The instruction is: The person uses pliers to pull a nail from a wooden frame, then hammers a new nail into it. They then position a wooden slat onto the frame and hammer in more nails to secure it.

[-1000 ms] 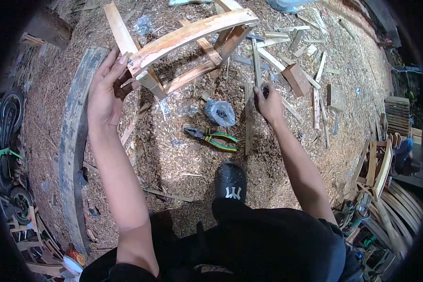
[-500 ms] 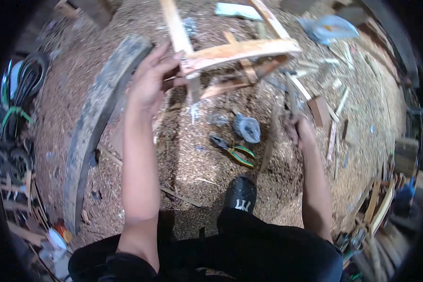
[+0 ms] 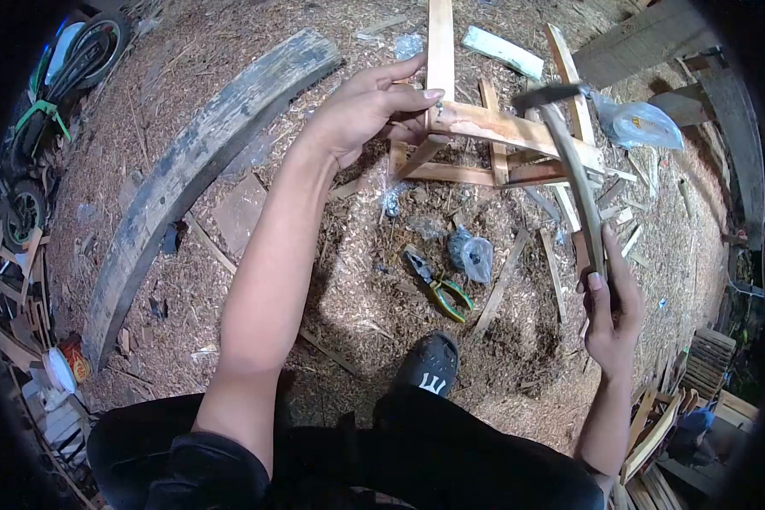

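Observation:
My left hand [image 3: 370, 110] grips the corner of a pale wooden frame [image 3: 518, 129], thumb on top and fingers around the upright. A small dark spot shows at that joint, too small to name. My right hand [image 3: 614, 310] is closed around the long wooden handle of a hammer [image 3: 580, 178]. The hammer's dark head is raised over the frame's right part and hides some of it. Below the frame, a pair of pliers [image 3: 438, 285] with green-yellow handles lies on the ground, beside a clear plastic bag [image 3: 471, 255] with dark contents.
A thick curved beam [image 3: 204, 161] lies to the left on ground covered in wood chips. Scrap sticks are scattered at right, near another plastic bag [image 3: 642, 126]. A motorcycle [image 3: 59, 93] stands at far left. My shoe [image 3: 429, 365] is just below the pliers.
The hammer has risen from low beside the frame to above its right part, and my right hand has moved right. The frame and my left hand appear further right as the view shifts.

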Demonstrator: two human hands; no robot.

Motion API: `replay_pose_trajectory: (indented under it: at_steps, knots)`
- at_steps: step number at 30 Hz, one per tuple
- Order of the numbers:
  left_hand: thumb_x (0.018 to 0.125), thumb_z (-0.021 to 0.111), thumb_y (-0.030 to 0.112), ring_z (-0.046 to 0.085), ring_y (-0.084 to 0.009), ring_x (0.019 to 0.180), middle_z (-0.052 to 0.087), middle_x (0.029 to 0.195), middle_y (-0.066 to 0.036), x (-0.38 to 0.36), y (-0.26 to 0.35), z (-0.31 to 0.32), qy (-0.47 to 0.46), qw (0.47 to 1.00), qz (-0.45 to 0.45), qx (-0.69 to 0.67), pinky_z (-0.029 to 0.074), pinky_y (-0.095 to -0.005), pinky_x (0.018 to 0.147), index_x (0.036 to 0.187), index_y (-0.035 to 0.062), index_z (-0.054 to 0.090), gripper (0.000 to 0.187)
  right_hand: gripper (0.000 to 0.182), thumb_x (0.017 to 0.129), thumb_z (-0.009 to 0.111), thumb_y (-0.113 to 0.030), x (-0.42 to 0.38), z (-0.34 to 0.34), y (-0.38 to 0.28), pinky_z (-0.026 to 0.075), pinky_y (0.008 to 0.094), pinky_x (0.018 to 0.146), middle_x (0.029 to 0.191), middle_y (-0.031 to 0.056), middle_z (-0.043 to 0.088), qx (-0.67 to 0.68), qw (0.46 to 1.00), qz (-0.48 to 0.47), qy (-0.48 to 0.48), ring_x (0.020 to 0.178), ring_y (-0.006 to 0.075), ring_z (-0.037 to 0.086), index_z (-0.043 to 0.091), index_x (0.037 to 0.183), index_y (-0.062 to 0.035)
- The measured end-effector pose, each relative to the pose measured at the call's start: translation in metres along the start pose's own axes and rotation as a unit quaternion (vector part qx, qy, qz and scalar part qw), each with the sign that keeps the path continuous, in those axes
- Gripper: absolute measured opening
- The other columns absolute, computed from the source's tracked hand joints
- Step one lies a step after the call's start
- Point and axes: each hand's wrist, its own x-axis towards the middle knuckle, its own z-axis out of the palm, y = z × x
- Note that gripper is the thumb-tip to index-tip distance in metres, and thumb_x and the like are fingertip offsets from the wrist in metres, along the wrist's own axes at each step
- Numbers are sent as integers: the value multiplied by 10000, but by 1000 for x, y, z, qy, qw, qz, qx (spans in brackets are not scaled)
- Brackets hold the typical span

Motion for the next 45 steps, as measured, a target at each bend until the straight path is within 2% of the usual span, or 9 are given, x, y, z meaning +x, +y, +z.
replay_pose_trajectory:
  at_steps: [8,11,16,26,29,33,37,42,45]
  knots:
    - [958,654,134,616,-79,771,665,993,-78,-5,-1,2,-7,1000,9,-19,556,-204,642,1540,14,340,672,525,919,568,28,32,-3,-44,473,310,651,877,181,680,-124,975,-101,-157,601,236,531,561,1432,-82]
    - [956,650,121,609,-75,771,669,1019,-74,3,-9,-4,-33,999,20,-19,548,-204,647,1548,24,330,680,526,918,566,32,32,4,-36,472,314,647,795,169,641,-53,981,-157,-98,601,230,542,568,1428,-96]
    - [952,668,140,598,-71,770,672,1037,-62,-3,-6,-1,-21,1000,13,-14,542,-208,655,1554,32,321,703,521,925,551,39,35,-6,-48,491,319,677,808,182,663,-154,969,-69,-178,628,226,584,563,1430,-87]
    - [952,673,143,601,-88,773,671,979,-78,-3,-5,0,-25,999,18,-14,507,-220,627,1555,10,303,720,532,924,542,49,37,-6,-44,498,328,681,1034,144,744,-82,979,-127,-137,644,168,588,556,1437,-88]
    - [951,676,148,587,-86,747,662,941,-77,3,-11,-1,-34,998,44,-13,504,-224,626,1560,5,282,739,521,925,542,42,35,1,-32,484,323,633,994,173,740,-87,973,-209,-51,603,160,556,565,1429,-89]
    - [954,679,150,583,-84,726,656,933,-62,-3,-6,1,5,1000,28,0,500,-223,625,1564,3,268,750,526,926,544,37,36,-9,-47,434,311,578,749,110,653,-138,975,-100,-146,577,138,515,564,1434,-96]
    - [950,677,135,593,-86,719,657,915,-47,0,-8,1,-28,999,33,-14,509,-228,636,1563,1,273,747,523,932,534,38,29,0,-52,415,295,566,716,103,611,-55,990,-126,-25,569,133,498,560,1437,-94]
    - [950,675,138,571,-73,704,656,880,-33,0,-8,2,2,1000,28,13,510,-223,637,1555,5,301,723,531,931,514,56,34,-9,-45,448,286,576,1128,194,724,-148,964,-135,-177,575,143,532,534,1447,-62]
    - [949,672,135,575,-75,701,660,875,-32,-2,-5,7,15,999,19,22,515,-228,634,1557,16,301,722,537,927,522,55,32,-6,-45,462,296,586,1241,248,673,-82,974,-208,-28,572,167,543,532,1451,-64]
